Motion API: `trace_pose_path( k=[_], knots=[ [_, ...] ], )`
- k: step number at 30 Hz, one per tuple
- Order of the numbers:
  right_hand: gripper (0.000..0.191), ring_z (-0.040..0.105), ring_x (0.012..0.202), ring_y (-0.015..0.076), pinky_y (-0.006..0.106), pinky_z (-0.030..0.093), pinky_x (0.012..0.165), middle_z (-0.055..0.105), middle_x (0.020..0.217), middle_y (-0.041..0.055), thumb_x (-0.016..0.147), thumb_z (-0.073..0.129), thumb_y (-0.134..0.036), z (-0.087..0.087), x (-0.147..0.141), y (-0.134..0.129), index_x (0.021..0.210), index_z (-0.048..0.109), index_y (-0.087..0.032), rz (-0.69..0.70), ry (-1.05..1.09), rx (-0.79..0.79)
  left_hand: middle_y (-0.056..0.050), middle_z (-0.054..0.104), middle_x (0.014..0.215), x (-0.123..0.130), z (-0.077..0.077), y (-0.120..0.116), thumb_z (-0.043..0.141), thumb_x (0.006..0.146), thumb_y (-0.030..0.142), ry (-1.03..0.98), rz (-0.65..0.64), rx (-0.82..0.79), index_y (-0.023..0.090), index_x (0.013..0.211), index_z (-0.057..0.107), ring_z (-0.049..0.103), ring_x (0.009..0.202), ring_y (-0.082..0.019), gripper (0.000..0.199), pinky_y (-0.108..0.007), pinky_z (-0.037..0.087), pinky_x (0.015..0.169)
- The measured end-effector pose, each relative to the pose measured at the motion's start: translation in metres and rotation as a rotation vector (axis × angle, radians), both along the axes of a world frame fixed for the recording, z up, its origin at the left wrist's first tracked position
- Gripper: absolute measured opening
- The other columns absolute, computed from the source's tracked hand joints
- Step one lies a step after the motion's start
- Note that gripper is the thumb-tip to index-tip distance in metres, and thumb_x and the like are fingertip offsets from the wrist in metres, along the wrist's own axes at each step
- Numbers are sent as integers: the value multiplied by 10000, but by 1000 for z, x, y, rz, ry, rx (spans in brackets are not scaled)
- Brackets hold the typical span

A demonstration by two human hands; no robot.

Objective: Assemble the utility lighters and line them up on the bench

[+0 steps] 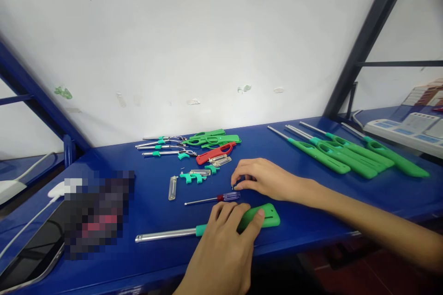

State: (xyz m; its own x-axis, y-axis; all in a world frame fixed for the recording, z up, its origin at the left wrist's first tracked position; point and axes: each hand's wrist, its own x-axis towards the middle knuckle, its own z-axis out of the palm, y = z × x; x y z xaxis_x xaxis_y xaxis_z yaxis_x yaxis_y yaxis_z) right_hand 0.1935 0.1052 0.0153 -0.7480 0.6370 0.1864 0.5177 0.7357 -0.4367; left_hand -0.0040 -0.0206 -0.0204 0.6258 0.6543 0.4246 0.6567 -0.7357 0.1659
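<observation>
The left hand point(224, 235) lies clamped over the green lighter point(272, 215) near the front edge of the blue table point(155, 214), the lighter's long axis running crosswise, metal rod point(169, 235) to the left and handle end to the right. The right hand point(265, 178), apart from the left, is just beyond the handle, thumb and fingertips pinched on a dark piece point(233, 187) too small to make out; the screwdriver point(229, 197) lies between the two hands, nearly parallel to the lighter, its handle just beside the right fingertips

green lighter point(272, 216), silver tube point(168, 235) — purple screwdriver handle point(231, 196) — blue table point(152, 212)
</observation>
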Motion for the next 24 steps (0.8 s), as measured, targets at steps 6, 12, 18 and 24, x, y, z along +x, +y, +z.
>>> trace_pose_path(
  k=[6,12,18,24],
  knots=[
    [113,699,884,182,293,481,772,764,1001,21,1028,697,-184,-1,-9,6,948,771,-213,59,6,8,-192,703,1294,1,0,0,483,902,-24,5,9,-9,117,1458,597,675,1129,-365,585,-637,598,962],
    [143,683,879,207,315,460,770,749,976,42,1039,647,-171,-2,-7,3,950,756,-200,36,30,13,-188,694,1334,2,1,0,487,906,-15,34,17,-37,127,1479,582,668,1141,-363,599,-634,593,983],
    [179,707,865,207,322,504,802,789,959,34,1042,664,-329,7,6,-2,939,759,-217,-68,177,-95,-188,697,1330,2,1,-1,478,916,-8,25,15,-28,122,1475,581,669,1141,-361,584,-627,596,982],
    [279,708,836,211,318,530,769,800,950,33,1020,668,-473,10,36,-30,932,771,-230,-214,312,-223,-179,695,1343,3,3,-1,472,932,-5,14,19,-36,133,1481,578,670,1155,-356,575,-613,596,997]
  ],
)
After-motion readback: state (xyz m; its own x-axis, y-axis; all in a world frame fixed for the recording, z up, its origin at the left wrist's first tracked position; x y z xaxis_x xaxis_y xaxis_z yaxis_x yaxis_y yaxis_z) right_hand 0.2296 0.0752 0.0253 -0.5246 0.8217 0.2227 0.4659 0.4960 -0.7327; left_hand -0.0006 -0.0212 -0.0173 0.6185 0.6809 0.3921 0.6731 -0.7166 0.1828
